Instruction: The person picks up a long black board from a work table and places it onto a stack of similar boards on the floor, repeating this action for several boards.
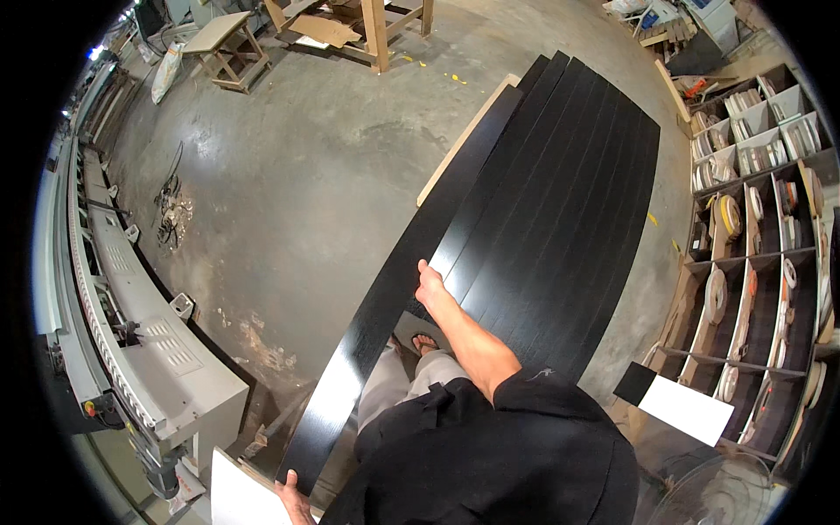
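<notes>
A long glossy black board slants across the view, from beside me at the lower left up to the far end of a row of matching black boards. My left hand is closed on its near end, with the thumb on top and the other fingers hidden. Farther along, my right hand grips the board's right edge, fingers partly out of sight. To the right, several black boards lie side by side as one broad dark surface. A pale wooden strip shows along the far left side.
A long grey machine runs down the left side. Shelves with rolls of edging tape line the right. A white panel stands near them; another white board is by my left hand. A small table and wooden frame stand ahead.
</notes>
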Available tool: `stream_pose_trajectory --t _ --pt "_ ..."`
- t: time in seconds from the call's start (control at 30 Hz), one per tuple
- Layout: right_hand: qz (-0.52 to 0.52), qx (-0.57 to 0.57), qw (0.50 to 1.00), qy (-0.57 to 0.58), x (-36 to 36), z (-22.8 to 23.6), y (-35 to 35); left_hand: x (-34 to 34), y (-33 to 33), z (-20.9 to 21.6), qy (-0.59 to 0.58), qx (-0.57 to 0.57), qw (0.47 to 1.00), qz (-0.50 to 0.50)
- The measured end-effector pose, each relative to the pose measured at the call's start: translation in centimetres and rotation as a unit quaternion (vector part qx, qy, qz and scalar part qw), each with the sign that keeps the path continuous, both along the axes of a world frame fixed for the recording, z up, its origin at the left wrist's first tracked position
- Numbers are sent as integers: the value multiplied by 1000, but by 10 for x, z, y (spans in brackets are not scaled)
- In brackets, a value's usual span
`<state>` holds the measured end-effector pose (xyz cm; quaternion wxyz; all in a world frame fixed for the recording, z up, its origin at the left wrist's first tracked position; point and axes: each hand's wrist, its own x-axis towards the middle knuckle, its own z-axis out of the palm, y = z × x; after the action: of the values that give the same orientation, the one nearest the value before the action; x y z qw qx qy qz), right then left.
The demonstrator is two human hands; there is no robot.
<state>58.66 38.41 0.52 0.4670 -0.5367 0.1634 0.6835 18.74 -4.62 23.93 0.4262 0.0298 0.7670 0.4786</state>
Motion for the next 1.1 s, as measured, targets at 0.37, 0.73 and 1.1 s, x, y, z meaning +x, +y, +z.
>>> stream_pose_trajectory --t 0.37,0.73,1.1 --pt "30 -161 979 -119 -29 -14 -14 -30 10 -8 -16 -89 996 -20" --pt "-65 -26 997 -23 -36 20 12 -55 34 -14 -2 -99 995 -18" --pt "233 18 932 -277 43 16 27 9 138 -66 33 -92 979 -177"
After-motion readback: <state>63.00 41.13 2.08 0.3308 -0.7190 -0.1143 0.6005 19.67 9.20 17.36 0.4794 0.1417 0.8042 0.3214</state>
